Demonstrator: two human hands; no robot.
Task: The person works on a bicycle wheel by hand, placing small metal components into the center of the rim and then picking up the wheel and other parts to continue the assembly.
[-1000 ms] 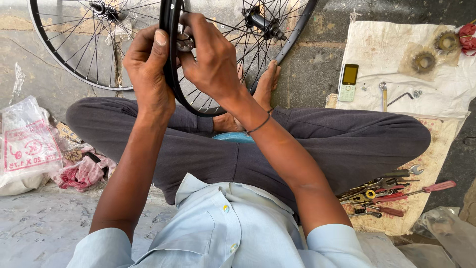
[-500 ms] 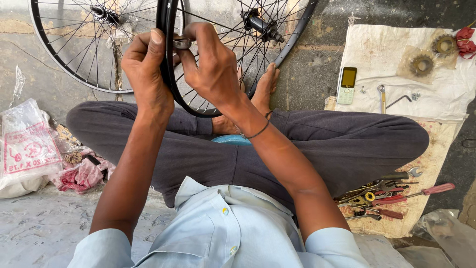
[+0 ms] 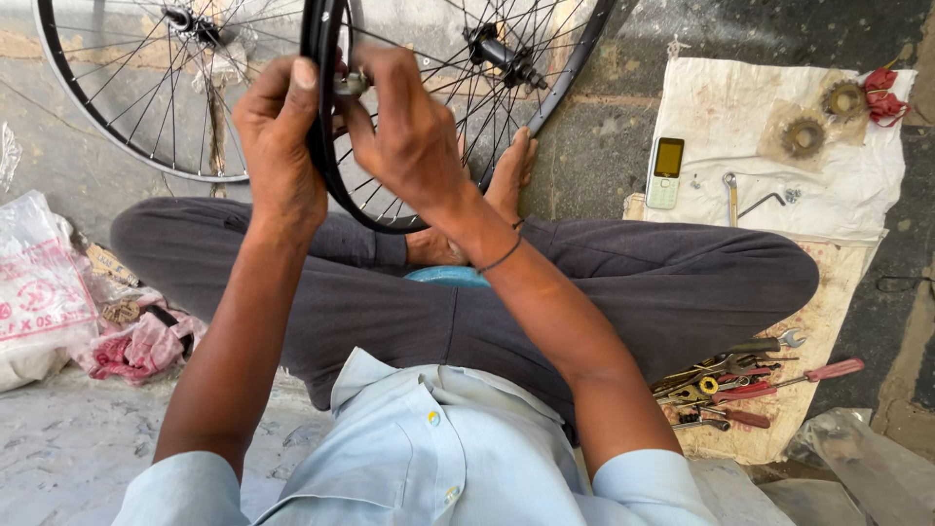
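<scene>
Far left, on the ground: a white printed sack [image 3: 34,292], with a red and pink rag [image 3: 136,349] just beside it.

Upper left: a spoked bicycle wheel [image 3: 127,88] lying flat on the stone floor [image 3: 594,146].

Centre, held upright and edge-on before the seated, cross-legged person: a black wheel rim [image 3: 326,146], its lower arc reaching down to the lap. Behind it, a second spoked wheel with a hub [image 3: 502,56].

Left hand [image 3: 278,136]: fingers wrapped round the rim, thumb pressed flat against its outer edge.

Right hand [image 3: 409,131]: fingers bunched together, tips pinching a small metal part [image 3: 353,84] at the rim's inner side.

Right, on a white cloth [image 3: 857,195]: a small mobile phone [image 3: 666,171], a spanner [image 3: 730,195], a hex key [image 3: 762,204], two sprockets [image 3: 804,136], a red scrap [image 3: 884,93] at the top right corner.

Lower right, on a stained mat [image 3: 828,312]: a heap of red-handled screwdrivers and wrenches [image 3: 740,385].
</scene>
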